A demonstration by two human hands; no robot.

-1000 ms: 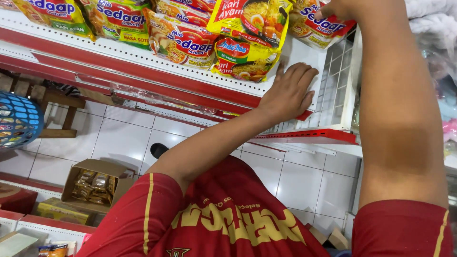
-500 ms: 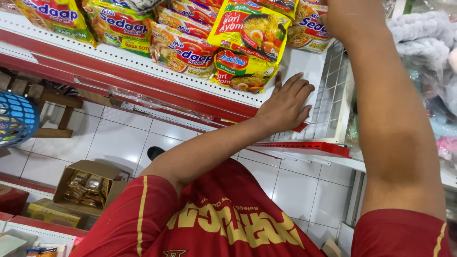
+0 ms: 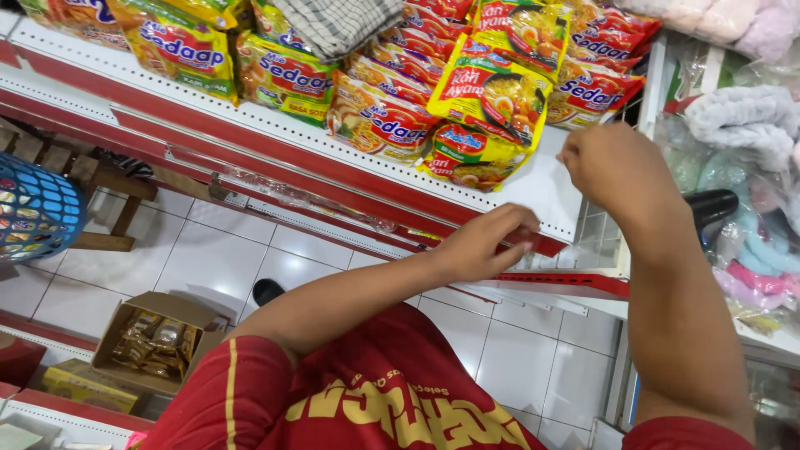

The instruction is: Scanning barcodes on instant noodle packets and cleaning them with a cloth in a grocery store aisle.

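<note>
A white perforated shelf [image 3: 533, 196] with a red front edge carries noodle packets [image 3: 487, 100] from 10 to 1 o'clock — its bare end lies between both hands. The left hand [image 3: 483, 243] curls over that red edge, holding nothing; the right hand [image 3: 612, 162], at 2 o'clock, is loosely closed — contents cannot be told. Tiled floor [image 3: 225, 258] lies open below.

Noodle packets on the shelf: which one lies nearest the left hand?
The yellow-green packet at the front of the shelf, lowest in the pile, just above the left hand; the others lie farther back.
</note>
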